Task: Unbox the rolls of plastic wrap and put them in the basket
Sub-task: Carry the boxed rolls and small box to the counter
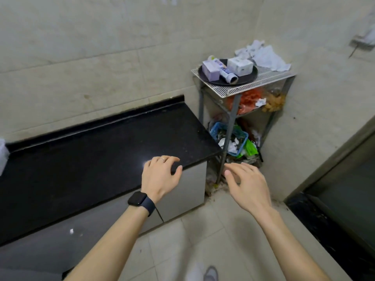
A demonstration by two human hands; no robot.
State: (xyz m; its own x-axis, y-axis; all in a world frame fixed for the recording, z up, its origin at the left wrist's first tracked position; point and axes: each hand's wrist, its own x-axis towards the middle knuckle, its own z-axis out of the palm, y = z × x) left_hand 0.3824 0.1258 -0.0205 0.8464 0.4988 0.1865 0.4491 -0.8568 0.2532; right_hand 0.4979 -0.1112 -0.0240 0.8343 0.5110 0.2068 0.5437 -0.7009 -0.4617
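On the wire rack's top shelf [269,81] a round black tray [246,78] carries a purple box [210,70], a white box [240,66] and a roll of plastic wrap [227,75] lying on its side between them. A blue basket [243,135] filled with clutter stands low down under the rack. My left hand [160,175], with a ring and a dark watch at the wrist, hovers over the black counter's front corner, fingers loosely spread and holding nothing. My right hand [246,182] is out in front of the rack's legs, fingers relaxed, empty.
The black stone counter [91,159] runs along the tiled wall on the left. Crumpled white paper [263,54] lies at the back of the rack top. Orange and yellow bags [251,100] fill the middle shelf. A dark doorway [345,189] is at the right.
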